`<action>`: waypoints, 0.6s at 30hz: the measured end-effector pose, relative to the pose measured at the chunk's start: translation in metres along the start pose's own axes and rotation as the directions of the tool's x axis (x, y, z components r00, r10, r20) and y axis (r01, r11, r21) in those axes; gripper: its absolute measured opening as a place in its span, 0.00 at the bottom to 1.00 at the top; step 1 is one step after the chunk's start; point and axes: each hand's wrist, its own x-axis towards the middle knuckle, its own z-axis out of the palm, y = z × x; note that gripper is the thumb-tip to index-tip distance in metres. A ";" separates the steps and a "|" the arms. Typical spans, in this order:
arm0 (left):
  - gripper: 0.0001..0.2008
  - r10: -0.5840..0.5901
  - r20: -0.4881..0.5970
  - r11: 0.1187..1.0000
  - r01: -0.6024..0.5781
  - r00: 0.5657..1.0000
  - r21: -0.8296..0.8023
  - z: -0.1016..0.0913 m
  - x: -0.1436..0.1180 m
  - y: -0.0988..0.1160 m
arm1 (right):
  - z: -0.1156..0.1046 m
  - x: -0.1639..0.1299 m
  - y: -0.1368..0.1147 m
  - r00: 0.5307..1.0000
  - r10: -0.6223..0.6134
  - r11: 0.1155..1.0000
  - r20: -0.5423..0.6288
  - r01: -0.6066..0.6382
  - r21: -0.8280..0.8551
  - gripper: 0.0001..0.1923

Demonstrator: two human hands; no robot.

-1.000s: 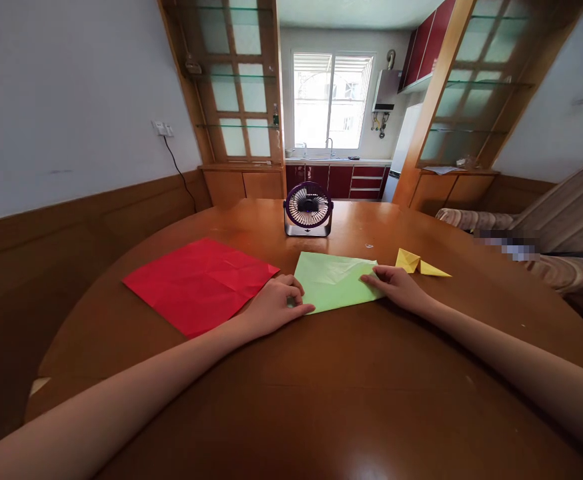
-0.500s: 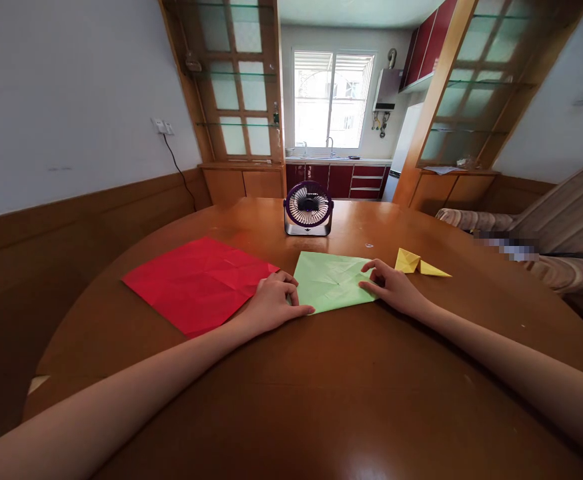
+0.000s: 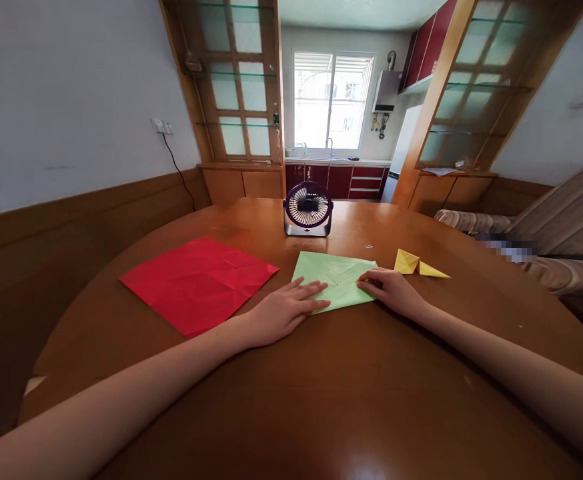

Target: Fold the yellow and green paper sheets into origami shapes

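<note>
A broad round table of glossy brown wood (image 3: 291, 400) fills the lower view, with a striped upholstered sofa (image 3: 566, 227) standing past its right edge. On the table's left part lies a large flat square sheet of red paper (image 3: 196, 281), creased across its face and well clear of both hands' palms. Just to its right, near the table's middle, lies a smaller sheet of pale green paper (image 3: 334, 277), flat on the wood and marked with fold lines that meet at a point near its centre. The left hand (image 3: 284, 310) rests flat with its fingers stretched out, released and gripping nothing, the fingertips lying on the near left part of the green sheet (the palm itself sits on bare wood, just beside the red sheet's right corner). The right hand (image 3: 391, 290) is loosely curled at the green sheet's right corner, its fingertips pressing down on that corner rather than pinching it closed. Behind the green sheet, toward the far edge, stands a small round purple desk fan (image 3: 308, 209) on a metal base, upright and facing the viewer. Just beyond the right hand lies a small folded piece of yellow paper (image 3: 419, 264), pointed at both ends, near the knuckles but apart from them.
</note>
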 end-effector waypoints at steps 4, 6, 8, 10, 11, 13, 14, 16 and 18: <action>0.22 0.027 0.054 0.999 -0.025 0.998 -0.026 0.001 -0.001 -0.002 | 0.001 0.000 0.001 1.000 0.006 1.000 0.000 -0.006 -0.011 0.16; 0.22 0.040 0.043 0.999 -0.040 0.998 -0.010 0.001 -0.001 -0.002 | 0.001 0.000 0.001 1.000 0.014 1.000 -0.004 -0.014 -0.006 0.16; 0.22 0.051 0.041 0.999 -0.052 0.998 0.017 0.001 -0.001 -0.003 | 0.002 0.000 0.001 1.000 0.017 1.000 0.003 -0.017 -0.009 0.17; 0.22 0.054 0.050 0.997 -0.056 0.997 0.043 0.001 0.000 -0.002 | 0.002 0.000 0.000 1.000 0.010 1.000 0.019 -0.009 -0.028 0.17; 0.22 0.057 0.052 0.997 -0.060 0.997 0.050 0.000 0.000 -0.002 | 0.002 0.000 0.001 1.000 0.006 0.999 0.026 -0.004 -0.042 0.18; 0.22 0.066 0.052 0.996 -0.069 0.996 0.050 -0.001 0.002 -0.001 | 0.002 0.000 0.001 1.000 0.006 0.997 0.030 -0.004 -0.071 0.18; 0.21 0.068 0.050 0.996 -0.071 0.996 0.047 -0.002 0.004 -0.001 | 0.002 0.000 0.002 1.000 0.009 0.996 0.029 -0.006 -0.085 0.18; 0.20 0.063 0.057 0.997 -0.066 0.996 0.048 -0.005 0.010 0.000 | 0.003 -0.001 0.004 0.999 0.011 0.994 0.031 -0.007 -0.108 0.18; 0.17 0.044 0.070 0.997 -0.049 0.997 0.063 -0.007 0.018 0.002 | 0.003 0.000 0.005 0.999 0.008 0.993 0.035 -0.004 -0.122 0.18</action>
